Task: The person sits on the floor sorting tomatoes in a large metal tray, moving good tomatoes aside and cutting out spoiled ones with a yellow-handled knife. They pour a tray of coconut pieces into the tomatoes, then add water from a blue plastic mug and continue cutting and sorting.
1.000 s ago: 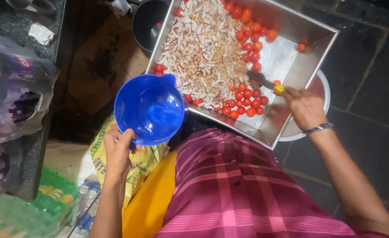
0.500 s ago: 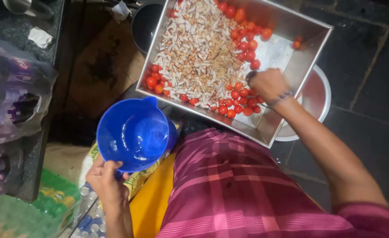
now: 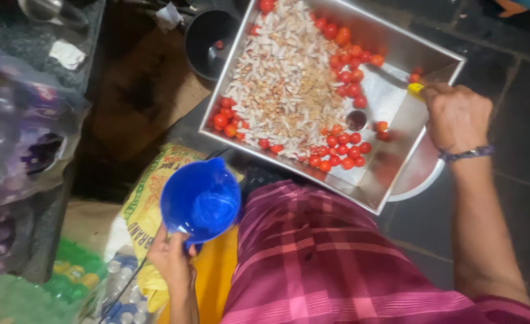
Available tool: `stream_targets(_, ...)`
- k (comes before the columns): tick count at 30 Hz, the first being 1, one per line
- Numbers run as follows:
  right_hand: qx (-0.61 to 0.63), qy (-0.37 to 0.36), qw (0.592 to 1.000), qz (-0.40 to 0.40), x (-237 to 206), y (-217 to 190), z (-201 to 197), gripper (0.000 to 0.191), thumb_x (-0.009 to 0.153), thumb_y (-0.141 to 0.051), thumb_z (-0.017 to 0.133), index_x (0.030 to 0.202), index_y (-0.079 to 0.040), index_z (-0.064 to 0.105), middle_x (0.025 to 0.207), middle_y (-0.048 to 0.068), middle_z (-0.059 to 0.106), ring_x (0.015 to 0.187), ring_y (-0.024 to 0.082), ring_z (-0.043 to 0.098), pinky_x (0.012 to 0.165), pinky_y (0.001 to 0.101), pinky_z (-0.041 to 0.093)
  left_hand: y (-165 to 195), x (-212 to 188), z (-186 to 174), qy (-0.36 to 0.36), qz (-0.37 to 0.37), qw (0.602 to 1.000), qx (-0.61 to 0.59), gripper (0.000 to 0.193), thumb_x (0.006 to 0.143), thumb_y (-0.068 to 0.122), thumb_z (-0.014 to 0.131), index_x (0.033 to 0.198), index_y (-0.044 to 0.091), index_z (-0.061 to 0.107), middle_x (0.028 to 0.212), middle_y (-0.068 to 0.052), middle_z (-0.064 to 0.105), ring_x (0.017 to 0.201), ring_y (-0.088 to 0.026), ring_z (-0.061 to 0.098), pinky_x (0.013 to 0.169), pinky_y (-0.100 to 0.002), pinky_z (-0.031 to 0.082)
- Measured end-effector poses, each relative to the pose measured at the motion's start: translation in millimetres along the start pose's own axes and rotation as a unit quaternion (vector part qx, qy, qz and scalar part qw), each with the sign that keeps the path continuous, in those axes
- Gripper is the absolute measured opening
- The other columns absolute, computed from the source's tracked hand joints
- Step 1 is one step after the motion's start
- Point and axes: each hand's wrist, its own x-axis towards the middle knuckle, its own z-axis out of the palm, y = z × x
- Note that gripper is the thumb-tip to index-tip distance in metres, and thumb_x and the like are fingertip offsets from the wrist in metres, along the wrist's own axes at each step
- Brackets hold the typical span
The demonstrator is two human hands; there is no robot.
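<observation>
Below, a blue plastic jug (image 3: pixel 200 201) is gripped by its handle in the left hand (image 3: pixel 170 257), the fingers being closed around it; the jug is held tilted, its open mouth turned up toward the camera, above a yellow printed sack (image 3: pixel 148 204) and beside a lap covered in pink checked cloth (image 3: pixel 337 258). A square metal tray (image 3: pixel 391 174) is set on the dark tiled floor (image 3: pixel 517 108), and its right-hand rim is clasped by the right hand (image 3: pixel 457 117), which is closed on a small yellow-tipped object (image 3: pixel 415 89); what that object is cannot be told. A bead bracelet (image 3: pixel 466 154) is worn on that wrist. Inside the tray, a heap of pale garlic cloves (image 3: pixel 283 84) is spread over the left and middle part, and small red tomatoes (image 3: pixel 346 150) are strewn along its far, near and left edges. One dark round thing (image 3: pixel 356 120) is seen among the tomatoes. A white round plate (image 3: pixel 421 180) is partly covered by the tray's near right corner. Beyond the tray's far left corner a dark bucket (image 3: pixel 208 42) is seen.
</observation>
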Motion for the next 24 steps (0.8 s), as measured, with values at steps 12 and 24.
stream_targets(12, 0.189, 0.008, 0.953, 0.236, -67, -79, 51, 0.035, 0.089, -0.011, 0.075, 0.123, -0.017, 0.076, 0.126, 0.004, 0.073, 0.104, 0.033, 0.072, 0.087, 0.0456, 0.057, 76, 91, 73, -0.356, 0.166, 0.888, 0.238, 0.097, 0.084, 0.024, 0.085, 0.151, -0.017, 0.028, 0.129, -0.022, 0.069, 0.111, -0.020, 0.068, 0.089, -0.030, 0.057)
stream_targets(24, 0.201, -0.025, 0.934, 0.293, -108, -93, 44, 0.048, 0.078, -0.004, 0.075, 0.125, -0.016, 0.076, 0.128, 0.007, 0.074, 0.109, 0.032, 0.072, 0.088, 0.0443, 0.057, 106, 120, 154, -0.330, 0.226, 0.762, 0.509, 0.071, 0.087, 0.048, 0.075, 0.124, -0.011, 0.057, 0.078, -0.028, 0.069, 0.076, -0.042, 0.073, 0.069, -0.049, 0.056)
